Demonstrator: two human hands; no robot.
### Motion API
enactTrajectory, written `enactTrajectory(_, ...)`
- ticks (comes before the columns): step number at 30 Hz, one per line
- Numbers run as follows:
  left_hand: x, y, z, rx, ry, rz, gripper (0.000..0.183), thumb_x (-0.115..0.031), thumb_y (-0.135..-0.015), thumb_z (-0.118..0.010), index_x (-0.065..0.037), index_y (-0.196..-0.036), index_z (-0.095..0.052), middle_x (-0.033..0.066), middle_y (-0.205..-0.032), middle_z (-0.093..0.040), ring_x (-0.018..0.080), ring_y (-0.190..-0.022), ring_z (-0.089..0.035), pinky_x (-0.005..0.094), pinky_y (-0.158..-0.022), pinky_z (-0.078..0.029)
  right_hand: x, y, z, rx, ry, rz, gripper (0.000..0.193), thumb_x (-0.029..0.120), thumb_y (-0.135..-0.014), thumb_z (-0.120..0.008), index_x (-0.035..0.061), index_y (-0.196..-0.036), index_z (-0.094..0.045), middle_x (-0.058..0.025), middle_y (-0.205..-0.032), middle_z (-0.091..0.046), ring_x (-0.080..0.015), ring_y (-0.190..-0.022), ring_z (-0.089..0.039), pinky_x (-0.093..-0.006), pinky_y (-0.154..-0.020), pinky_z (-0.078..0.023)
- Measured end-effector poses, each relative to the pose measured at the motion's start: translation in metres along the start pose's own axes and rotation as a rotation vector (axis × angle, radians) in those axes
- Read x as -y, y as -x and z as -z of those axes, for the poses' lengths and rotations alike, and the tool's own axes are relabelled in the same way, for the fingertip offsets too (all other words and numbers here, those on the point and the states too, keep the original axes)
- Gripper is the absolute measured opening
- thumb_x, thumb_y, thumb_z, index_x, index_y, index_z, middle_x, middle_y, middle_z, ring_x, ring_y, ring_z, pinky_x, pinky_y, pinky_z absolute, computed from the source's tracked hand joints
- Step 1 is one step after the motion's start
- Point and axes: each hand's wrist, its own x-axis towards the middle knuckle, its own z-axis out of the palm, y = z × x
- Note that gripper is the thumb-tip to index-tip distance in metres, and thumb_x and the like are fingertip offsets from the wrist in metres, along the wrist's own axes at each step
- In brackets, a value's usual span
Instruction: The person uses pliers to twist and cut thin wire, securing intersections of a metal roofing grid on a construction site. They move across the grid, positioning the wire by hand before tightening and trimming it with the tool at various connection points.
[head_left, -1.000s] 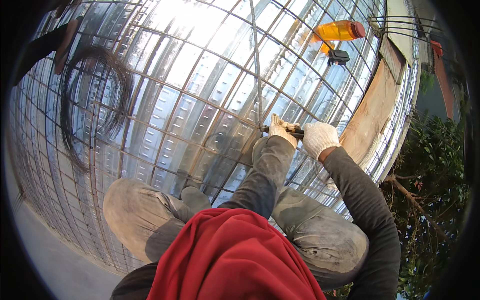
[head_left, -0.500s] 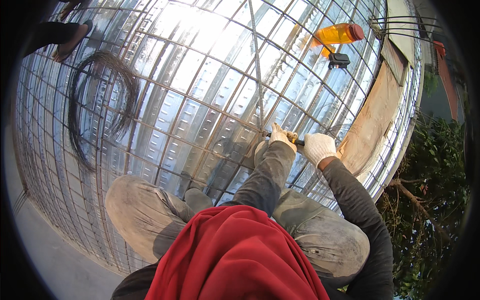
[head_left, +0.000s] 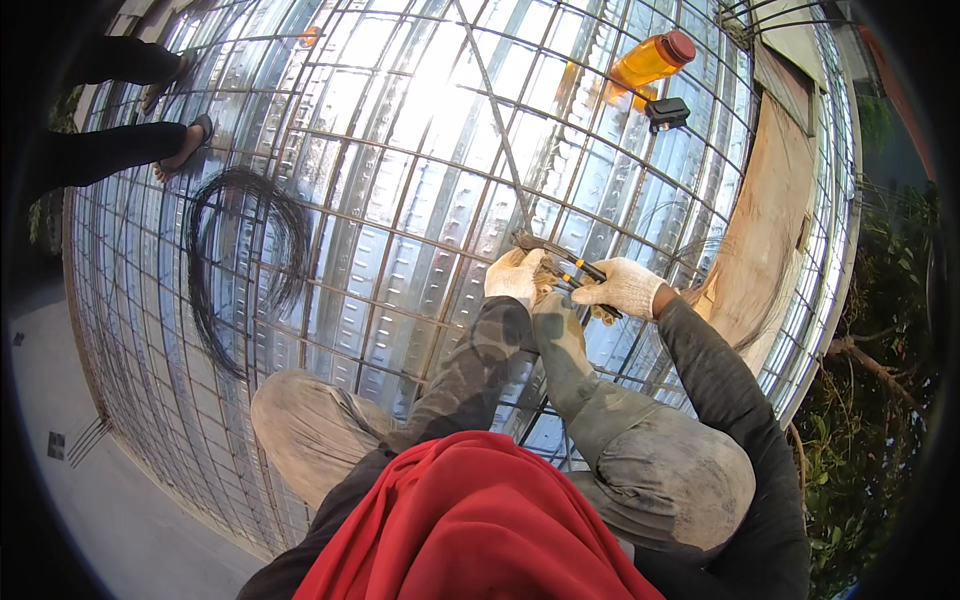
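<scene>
Dark-handled pincers with yellow bands extend from my right hand, which is closed round the handle ends in a white knit glove. Their head reaches a crossing of the steel rebar, at the foot of a diagonal bar. My left hand, gloved too, is just below the head with its fingers curled. What the left fingers hold, if anything, is hidden. Beneath both hands the rebar grid lies over shiny ribbed metal decking. My right boot is close under the hands.
A coil of black tie wire lies on the grid at left. Another person's feet stand beyond it. An orange bottle and a small black device are at upper right. Plywood lines the right edge, with foliage beyond.
My left hand has shifted left and off the pincers' front. The pincers' handles now show spread apart. My view has swung, bringing more of the other person's legs in.
</scene>
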Motion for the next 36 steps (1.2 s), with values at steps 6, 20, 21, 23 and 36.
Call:
enactTrajectory(6,-0.068,-0.012,0.061,-0.032,-1.207,-0.270,0.023,-0.024,-0.095,-0.073,-0.004,-0.104,-0.077,0.0061,-0.087,-0.077,0.0142,-0.076,-0.073,0.0314,-0.070,-0.056,0.043,-0.003,0.013,0.119,0.058,-0.023,0.039,0.038,-0.104,-0.068,0.0034,-0.122,-0.070,-0.0080,-0.084,-0.076,-0.0123,-0.064,-0.070,-0.0301,-0.058,-0.057)
enactTrajectory(20,-0.145,0.019,0.107,0.081,0.108,0.017,0.024,-0.014,-0.106,-0.064,0.000,-0.125,-0.065,0.0121,-0.107,-0.072,0.0204,-0.079,-0.068,0.0319,-0.062,-0.058,-0.002,-0.054,-0.038,-0.049,0.257,0.299,0.056,0.021,-0.103,-0.061,0.0219,-0.158,-0.050,-0.0159,-0.129,-0.069,-0.0304,-0.120,-0.066,-0.0409,-0.103,-0.053)
enactTrajectory(21,-0.134,0.001,0.128,0.135,0.112,0.007,0.026,-0.017,-0.106,-0.066,-0.003,-0.127,-0.067,0.0058,-0.099,-0.069,0.0226,-0.083,-0.068,0.0359,-0.065,-0.058,0.000,-0.061,-0.051,-0.157,0.340,0.337,0.054,0.021,-0.103,-0.062,0.0216,-0.156,-0.051,-0.0169,-0.129,-0.068,-0.0329,-0.121,-0.066,-0.0423,-0.103,-0.052)
enactTrajectory(23,-0.130,-0.004,0.133,0.078,0.057,-0.028,0.027,-0.017,-0.104,-0.070,-0.001,-0.125,-0.068,0.0082,-0.100,-0.072,0.0199,-0.076,-0.068,0.0318,-0.063,-0.057,0.008,-0.071,-0.070,-0.352,0.355,0.458,0.049,0.026,-0.101,-0.066,0.0212,-0.149,-0.058,-0.0214,-0.123,-0.066,-0.0418,-0.116,-0.064,-0.0485,-0.102,-0.052)
enactTrajectory(36,-0.110,0.006,0.099,-0.062,-0.213,-0.362,0.036,-0.023,-0.101,-0.073,0.000,-0.129,-0.071,0.0053,-0.116,-0.075,0.0120,-0.100,-0.066,0.0262,-0.087,-0.050,0.116,-0.096,-0.075,-0.162,0.086,0.574,0.047,0.042,-0.098,-0.073,0.0030,-0.125,-0.074,-0.0156,-0.114,-0.078,-0.0263,-0.102,-0.076,-0.0359,-0.090,-0.058)
